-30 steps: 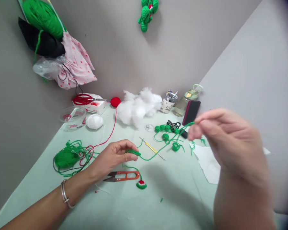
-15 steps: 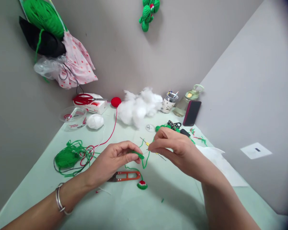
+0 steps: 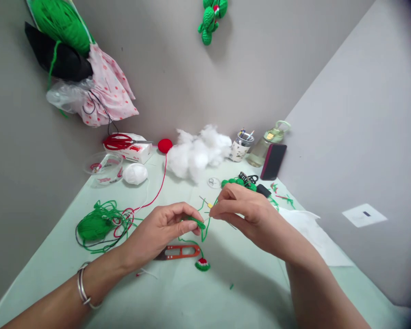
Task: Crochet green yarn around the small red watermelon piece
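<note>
My left hand (image 3: 178,221) is closed in a pinch around a small green crocheted piece (image 3: 200,224), whose edge shows past the fingertips. My right hand (image 3: 243,205) pinches a thin needle (image 3: 206,220) that points left at the piece. Green yarn (image 3: 203,235) loops down between the hands. Behind the right fingertips lies a crochet hook with a yellow grip (image 3: 209,205), partly hidden by that hand. Orange thread snips (image 3: 183,251) rest on the table below the left hand. Beside them is a small watermelon-slice crochet piece (image 3: 202,264) with a green strand.
A green yarn skein (image 3: 96,224) lies left, with white yarn (image 3: 135,173) and red yarn (image 3: 165,145) behind. White stuffing (image 3: 198,155), a pen jar (image 3: 241,147), a bottle (image 3: 265,146) and a phone (image 3: 274,162) stand along the back. Red scissors (image 3: 119,142) lie on a box (image 3: 140,153).
My right hand has shifted slightly left and the needle has come up to the crocheted piece. The left hand stays nearly in place, still pinching the piece.
</note>
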Tool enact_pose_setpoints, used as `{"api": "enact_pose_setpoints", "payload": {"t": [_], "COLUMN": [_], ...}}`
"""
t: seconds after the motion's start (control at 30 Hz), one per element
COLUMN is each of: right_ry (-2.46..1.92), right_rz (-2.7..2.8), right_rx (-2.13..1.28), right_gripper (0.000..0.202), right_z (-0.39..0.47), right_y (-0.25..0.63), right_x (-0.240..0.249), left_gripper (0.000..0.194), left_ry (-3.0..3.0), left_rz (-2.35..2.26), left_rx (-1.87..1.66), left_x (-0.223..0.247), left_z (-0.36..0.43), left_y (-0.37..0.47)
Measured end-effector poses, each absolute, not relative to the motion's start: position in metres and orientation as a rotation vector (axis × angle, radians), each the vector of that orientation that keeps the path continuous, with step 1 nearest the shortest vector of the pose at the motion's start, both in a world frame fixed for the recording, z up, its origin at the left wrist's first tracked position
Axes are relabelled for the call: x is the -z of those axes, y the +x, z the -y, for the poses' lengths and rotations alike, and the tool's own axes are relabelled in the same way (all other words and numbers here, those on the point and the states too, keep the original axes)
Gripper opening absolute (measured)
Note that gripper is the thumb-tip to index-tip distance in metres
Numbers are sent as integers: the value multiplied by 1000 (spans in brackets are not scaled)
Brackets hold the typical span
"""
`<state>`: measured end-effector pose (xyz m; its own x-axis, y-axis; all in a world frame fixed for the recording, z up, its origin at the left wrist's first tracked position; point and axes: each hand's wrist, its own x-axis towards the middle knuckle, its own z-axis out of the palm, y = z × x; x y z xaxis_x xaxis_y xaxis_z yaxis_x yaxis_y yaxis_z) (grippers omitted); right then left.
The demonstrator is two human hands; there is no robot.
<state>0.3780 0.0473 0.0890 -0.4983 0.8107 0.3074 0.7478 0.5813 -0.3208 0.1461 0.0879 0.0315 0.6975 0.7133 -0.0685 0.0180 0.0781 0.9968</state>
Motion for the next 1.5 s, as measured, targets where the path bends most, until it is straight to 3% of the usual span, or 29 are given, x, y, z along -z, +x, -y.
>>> {"api": "enact_pose_setpoints", "payload": {"t": [0.53, 0.77, 1.07, 1.4, 1.5], "right_ry": [-1175, -1200, -1137, -1211, -1153], "right_rz": [2112, 2116, 2187, 2376, 2309], "right_rx": [-778, -580, -576, -89, -92], "right_gripper": [8, 11, 17, 21, 17], "right_z": [-62, -65, -50, -42, -43], "right_y": [374, 375, 355, 339, 333], "right_x": [-74, -69, -75, -62, -61], "left_gripper": [7, 5, 12, 14, 16], "left_ry": [1291, 1264, 1226, 1242, 1283], "left_rz": [-585, -595, -573, -643, -674], "left_rx": [-577, -622, -687, -679, -682], "left_x": [-34, -34, -27, -16, -15], "left_z": [-88, -87, -89, -87, -87], "left_y": [147, 146, 147, 153, 154]}}
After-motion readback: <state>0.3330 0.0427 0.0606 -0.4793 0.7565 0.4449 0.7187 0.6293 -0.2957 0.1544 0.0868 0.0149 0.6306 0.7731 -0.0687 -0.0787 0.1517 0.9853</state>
